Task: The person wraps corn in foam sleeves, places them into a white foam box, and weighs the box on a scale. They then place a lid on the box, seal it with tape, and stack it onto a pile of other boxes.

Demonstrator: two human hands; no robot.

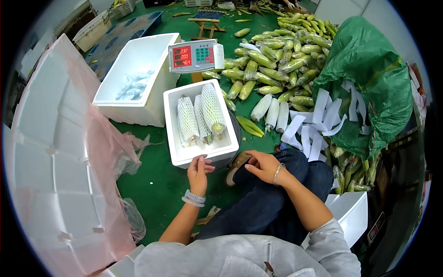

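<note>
A white foam box [200, 153] stands on a scale with a lit red display [193, 56]. Inside it lie three corn cobs [213, 108] in white foam net sleeves. My left hand [199, 173] is at the box's near edge, fingers apart and holding nothing. To its right, my right hand [264, 165] hovers near my knee, its fingers spread and empty. Three more sleeved cobs [272, 112] lie on the green floor right of the box, beside loose white foam sleeves [318, 117].
A large pile of wrapped corn [286, 60] covers the back right. Beside it is a green bag [364, 78]. At left stand a foam box with ice packs [104, 99] and stacked foam boxes under pink plastic [60, 161]. A co-worker's hand [291, 5] shows at the top.
</note>
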